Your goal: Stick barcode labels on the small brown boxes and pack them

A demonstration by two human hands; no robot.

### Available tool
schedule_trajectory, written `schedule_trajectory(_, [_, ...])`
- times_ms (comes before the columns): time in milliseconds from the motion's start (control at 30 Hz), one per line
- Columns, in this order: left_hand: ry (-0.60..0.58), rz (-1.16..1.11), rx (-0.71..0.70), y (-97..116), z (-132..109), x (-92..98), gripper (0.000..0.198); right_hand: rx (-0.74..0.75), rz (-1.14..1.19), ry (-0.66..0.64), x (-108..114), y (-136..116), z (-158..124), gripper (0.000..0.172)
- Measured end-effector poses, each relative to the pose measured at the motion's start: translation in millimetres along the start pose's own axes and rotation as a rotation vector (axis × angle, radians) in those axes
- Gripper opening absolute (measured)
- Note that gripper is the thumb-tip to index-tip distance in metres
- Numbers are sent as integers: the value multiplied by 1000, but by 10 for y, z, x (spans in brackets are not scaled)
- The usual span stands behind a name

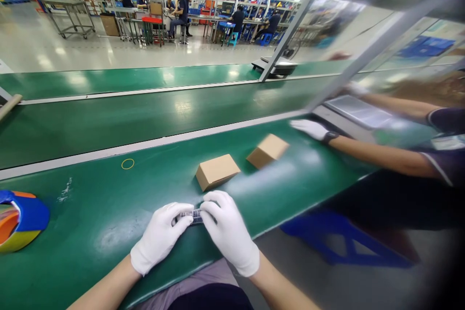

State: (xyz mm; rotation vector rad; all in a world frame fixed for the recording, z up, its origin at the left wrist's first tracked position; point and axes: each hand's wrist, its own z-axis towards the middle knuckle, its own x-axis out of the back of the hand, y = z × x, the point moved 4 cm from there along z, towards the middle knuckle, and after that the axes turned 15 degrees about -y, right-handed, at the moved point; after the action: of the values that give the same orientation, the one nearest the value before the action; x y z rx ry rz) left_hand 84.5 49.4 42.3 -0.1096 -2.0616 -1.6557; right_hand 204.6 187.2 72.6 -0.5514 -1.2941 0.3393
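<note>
My left hand (163,232) and my right hand (228,230), both in white gloves, are closed on the two ends of a small dark flat piece with pale markings (196,216). They hold it low over the green work surface near its front edge. The fingers cover much of the piece, and I cannot make out its exact kind. Just beyond my right hand sits a closed brown cardboard box (218,171). A second cardboard box (268,151), slightly blurred, lies farther back to the right.
On the green table (90,189) lie a yellow rubber band (128,169) and, at left, a blue, yellow and orange ring-shaped object (34,218). At right, a co-worker's gloved hand (310,129) rests by a grey post. A blue stool (337,237) stands below.
</note>
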Motion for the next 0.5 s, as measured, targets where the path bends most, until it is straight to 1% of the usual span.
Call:
schedule_trajectory(167, [0, -267, 100, -51, 15, 8, 31, 61, -32, 56, -27, -41, -53, 20])
schedule_trajectory(300, [9, -426, 143, -92, 31, 34, 37, 107, -7, 169, -43, -83, -120, 22])
schedule_trajectory(333, [12, -440, 134, -91, 32, 39, 38, 107, 13, 191, -46, -93, -123, 27])
schedule_trajectory(400, [16, -428, 91, -68, 29, 44, 37, 95, 47, 190, -66, -114, -97, 42])
schedule_trajectory(467, [5, -405, 43, -32, 24, 34, 35, 86, 73, 136, -108, -138, -40, 55])
schedule_trajectory(500, [-7, -409, 24, -17, 23, 24, 34, 84, 85, 107, -131, -149, -9, 58])
